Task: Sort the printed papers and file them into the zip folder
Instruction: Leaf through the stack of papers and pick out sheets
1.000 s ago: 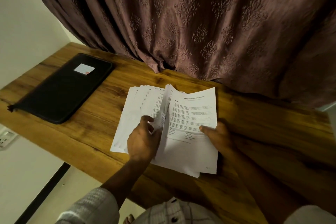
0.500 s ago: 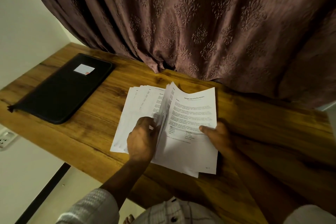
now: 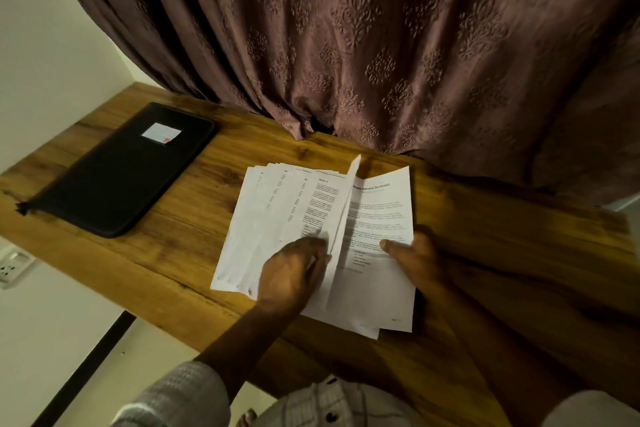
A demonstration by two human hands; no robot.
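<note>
Printed papers lie in the middle of the wooden table: a fanned stack on the left and a titled page on the right. One sheet stands nearly upright between them, pinched near its lower edge by my left hand. My right hand presses its thumb on the right page's near half. The black zip folder, closed and flat with a white label, lies at the table's left end, well apart from both hands.
A brown patterned curtain hangs along the table's far edge and touches the wood. A white wall stands at the left, with a socket below the table edge. The papers overhang the near edge slightly.
My left hand has lifted one sheet from a curled slant to nearly upright, turning it leftward off the right pile. My right hand has stayed in place.
</note>
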